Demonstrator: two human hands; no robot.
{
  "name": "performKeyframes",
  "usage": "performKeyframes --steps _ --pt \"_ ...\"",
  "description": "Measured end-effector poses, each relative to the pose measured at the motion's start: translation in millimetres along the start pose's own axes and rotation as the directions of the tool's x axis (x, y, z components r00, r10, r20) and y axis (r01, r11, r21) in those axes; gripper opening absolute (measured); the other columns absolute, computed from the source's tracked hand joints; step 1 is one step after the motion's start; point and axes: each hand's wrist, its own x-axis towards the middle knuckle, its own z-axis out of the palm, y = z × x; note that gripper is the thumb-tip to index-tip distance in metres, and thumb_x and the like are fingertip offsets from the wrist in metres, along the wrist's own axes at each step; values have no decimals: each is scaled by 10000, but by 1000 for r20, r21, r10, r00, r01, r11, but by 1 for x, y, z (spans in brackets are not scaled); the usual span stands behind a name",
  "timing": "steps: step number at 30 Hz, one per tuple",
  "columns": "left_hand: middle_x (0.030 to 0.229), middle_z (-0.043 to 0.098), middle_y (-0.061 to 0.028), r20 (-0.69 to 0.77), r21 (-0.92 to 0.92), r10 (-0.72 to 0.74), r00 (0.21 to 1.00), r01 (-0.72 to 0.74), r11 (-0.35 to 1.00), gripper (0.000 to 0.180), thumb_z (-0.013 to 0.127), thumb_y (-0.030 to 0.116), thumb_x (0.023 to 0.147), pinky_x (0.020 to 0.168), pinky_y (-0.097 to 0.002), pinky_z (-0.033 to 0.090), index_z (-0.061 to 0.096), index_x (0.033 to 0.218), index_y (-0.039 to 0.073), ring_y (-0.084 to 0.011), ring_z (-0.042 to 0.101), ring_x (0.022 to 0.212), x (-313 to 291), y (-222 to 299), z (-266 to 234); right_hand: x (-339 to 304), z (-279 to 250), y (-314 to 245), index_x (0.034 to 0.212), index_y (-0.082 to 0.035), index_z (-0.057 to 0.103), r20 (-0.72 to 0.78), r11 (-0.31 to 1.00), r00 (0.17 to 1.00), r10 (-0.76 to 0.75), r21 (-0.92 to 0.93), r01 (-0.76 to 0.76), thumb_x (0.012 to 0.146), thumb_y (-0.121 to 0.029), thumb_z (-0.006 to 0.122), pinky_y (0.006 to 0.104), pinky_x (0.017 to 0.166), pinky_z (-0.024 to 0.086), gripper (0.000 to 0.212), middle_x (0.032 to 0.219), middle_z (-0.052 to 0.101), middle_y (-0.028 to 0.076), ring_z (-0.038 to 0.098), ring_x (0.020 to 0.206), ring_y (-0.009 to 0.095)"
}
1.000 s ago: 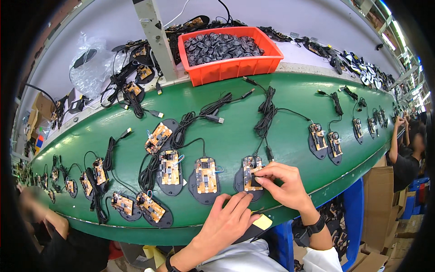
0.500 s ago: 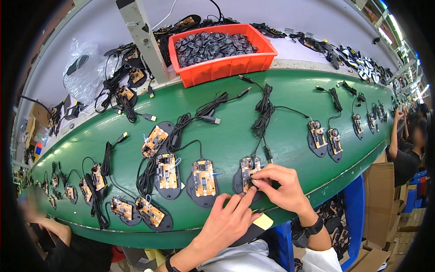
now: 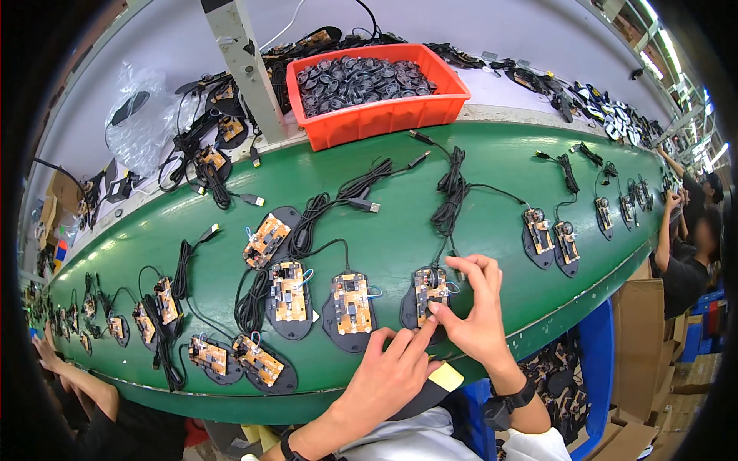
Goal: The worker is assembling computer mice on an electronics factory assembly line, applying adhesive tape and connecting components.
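A black mouse base with a tan circuit board (image 3: 428, 293) lies on the green conveyor belt (image 3: 492, 230) right in front of me, its black cable (image 3: 450, 192) running up the belt. My right hand (image 3: 477, 311) pinches the board with thumb and fingers at its right side. My left hand (image 3: 388, 369) reaches in from below, its fingertips touching the lower edge of the same base. Two more bases with boards (image 3: 352, 305) (image 3: 289, 296) lie just to the left.
An orange bin (image 3: 377, 81) full of dark round parts stands at the belt's far edge beside a grey post (image 3: 246, 65). More boards and coiled cables line the belt both ways. Other people work at the right (image 3: 680, 253) and lower left (image 3: 84, 392).
The belt has carried the boards and cables slightly; both my hands stay on the same mouse base, the right fingers shifting a little on the board.
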Motion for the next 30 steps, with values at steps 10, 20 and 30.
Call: performKeyframes --steps 10,20,30 --pt "1423 593 -192 4 -25 -58 998 58 998 345 726 321 935 947 -426 455 667 824 -1 -274 564 1082 -3 0 -6 -15 -1 -7 1229 -60 669 -55 1000 998 -21 -4 21 738 35 757 433 1050 429 507 1230 554 146 511 1188 341" --pt "1438 591 -189 -265 108 -411 872 450 886 323 809 266 848 1071 -573 398 634 766 8 -377 539 1347 -112 -24 -65 12 -15 -28 1219 -106 714 313 804 899 -306 -421 420 786 -103 816 590 1138 284 445 1545 466 173 357 1453 427" --pt "1400 589 -180 -209 -123 -564 799 551 826 277 753 127 919 1186 -601 367 659 1036 -107 -403 466 1458 -148 -82 -86 125 65 -118 1231 -41 678 524 701 566 -637 87 708 890 -107 757 462 1046 468 356 1304 635 165 571 1225 358"
